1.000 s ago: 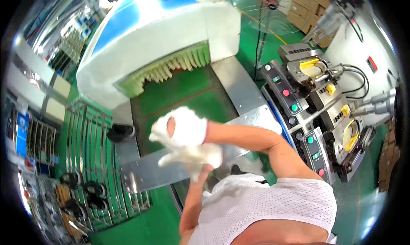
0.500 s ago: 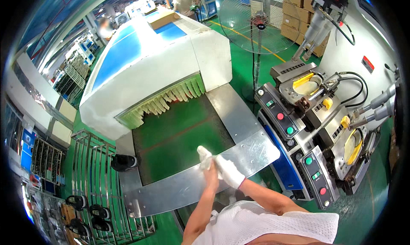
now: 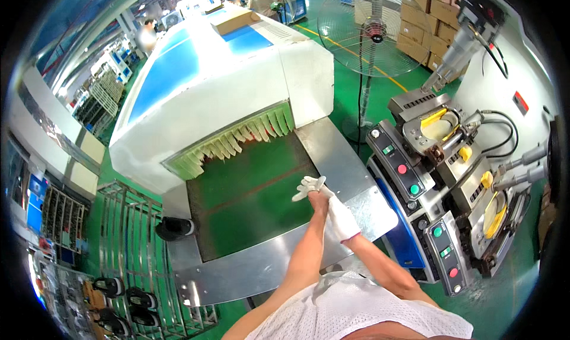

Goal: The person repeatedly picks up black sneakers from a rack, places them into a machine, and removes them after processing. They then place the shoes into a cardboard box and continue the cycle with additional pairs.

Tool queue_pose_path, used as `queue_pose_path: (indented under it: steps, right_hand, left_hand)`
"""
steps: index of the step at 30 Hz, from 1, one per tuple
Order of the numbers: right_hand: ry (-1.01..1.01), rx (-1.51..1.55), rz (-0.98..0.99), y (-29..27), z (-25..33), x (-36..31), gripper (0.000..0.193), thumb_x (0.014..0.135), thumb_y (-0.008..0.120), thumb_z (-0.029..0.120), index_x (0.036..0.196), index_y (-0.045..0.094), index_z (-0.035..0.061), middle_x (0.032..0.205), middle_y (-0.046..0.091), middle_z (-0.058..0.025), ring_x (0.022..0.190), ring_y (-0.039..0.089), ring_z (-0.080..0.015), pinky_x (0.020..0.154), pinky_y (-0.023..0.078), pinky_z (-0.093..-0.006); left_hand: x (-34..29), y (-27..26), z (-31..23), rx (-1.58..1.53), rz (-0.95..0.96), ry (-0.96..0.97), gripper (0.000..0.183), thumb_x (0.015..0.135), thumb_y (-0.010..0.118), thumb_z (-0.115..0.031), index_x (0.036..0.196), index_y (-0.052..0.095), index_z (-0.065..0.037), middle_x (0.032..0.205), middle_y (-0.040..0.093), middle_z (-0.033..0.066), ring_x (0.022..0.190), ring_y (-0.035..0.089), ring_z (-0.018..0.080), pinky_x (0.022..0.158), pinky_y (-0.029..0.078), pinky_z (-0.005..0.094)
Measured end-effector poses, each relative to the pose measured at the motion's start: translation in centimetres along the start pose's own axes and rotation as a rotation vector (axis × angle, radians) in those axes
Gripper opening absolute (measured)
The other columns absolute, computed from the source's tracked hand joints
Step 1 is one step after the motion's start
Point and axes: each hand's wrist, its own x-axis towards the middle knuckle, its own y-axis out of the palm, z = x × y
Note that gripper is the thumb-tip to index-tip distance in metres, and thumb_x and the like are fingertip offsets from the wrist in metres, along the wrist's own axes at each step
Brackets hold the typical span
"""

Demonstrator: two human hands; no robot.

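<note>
My left hand (image 3: 310,188) is partly in a white work glove, its fingers spread out over the green conveyor belt (image 3: 255,203); bare skin shows at the back of the hand and the wrist. Pressed against it, my right hand (image 3: 341,216) wears a full white glove with a dark-edged cuff. Its fingers are closed on the edge of the left glove, though the fingertips are partly hidden. Both hands are above the belt's near right corner, by the steel apron (image 3: 261,258). A black shoe (image 3: 174,228) with a pale sole sits at the apron's left side.
Ahead is a white and blue tunnel machine (image 3: 225,97) with a pale fringe curtain (image 3: 243,139). To the right are a press machine (image 3: 442,186) with buttons and a standing fan (image 3: 375,32). A metal rack (image 3: 127,239) and several shoes (image 3: 142,298) are at left. People stand far back.
Both hands have moved away from me and slightly right. The left glove's fingers, bunched before, are now spread. The view has shifted a little.
</note>
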Motion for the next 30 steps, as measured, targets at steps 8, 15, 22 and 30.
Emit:
queue_pose_path:
  steps: [8, 15, 22, 30]
  right_hand:
    - [-0.075, -0.518, -0.004, 2.6, -1.2, -6.9, 0.044, 0.104, 0.046, 0.024, 0.137, 0.050, -0.0034, 0.125, 0.062, -0.0234, 0.121, 0.059, -0.0318, 0.102, 0.043, -0.0403]
    - [-0.207, -0.222, -0.041, 0.5, 1.7, -3.4, 0.032, 0.097, 0.058, 0.012, 0.125, 0.050, -0.0015, 0.095, 0.060, -0.0080, 0.081, 0.056, -0.0142, 0.075, 0.049, -0.0340]
    - [-0.314, -0.557, 0.106, -4.0, 6.0, 1.5, 0.040, 0.087, 0.068, 0.020, 0.116, 0.056, -0.0051, 0.103, 0.061, -0.0257, 0.095, 0.060, -0.0421, 0.085, 0.050, -0.0424]
    - [-0.540, -0.835, 0.477, -8.0, -5.1, 2.8, 0.042, 0.081, 0.067, 0.008, 0.118, 0.051, -0.0015, 0.099, 0.064, -0.0222, 0.091, 0.066, -0.0420, 0.079, 0.053, -0.0469]
  left_hand:
    - [1.4, -1.3, 0.7, -0.041, 0.021, -0.163, 0.030, 0.096, 0.062, -0.026, 0.109, 0.062, 0.000, 0.092, 0.070, 0.0158, 0.076, 0.068, 0.0267, 0.067, 0.054, 0.0405]
    - [2.7, -4.9, 1.8, -0.095, 0.164, -0.481, 0.038, 0.102, 0.056, -0.036, 0.124, 0.054, -0.005, 0.093, 0.068, 0.0139, 0.072, 0.068, 0.0256, 0.058, 0.056, 0.0397]
    - [-3.1, -9.8, -2.5, -0.321, 0.326, -0.717, 0.072, 0.102, 0.036, -0.065, 0.139, 0.040, -0.003, 0.106, 0.067, 0.0193, 0.092, 0.070, 0.0307, 0.075, 0.061, 0.0458]
    - [-6.9, -7.8, 0.2, -0.319, 0.255, -0.774, 0.070, 0.100, 0.032, -0.071, 0.131, 0.052, -0.011, 0.118, 0.068, 0.0126, 0.109, 0.065, 0.0268, 0.094, 0.052, 0.0439]
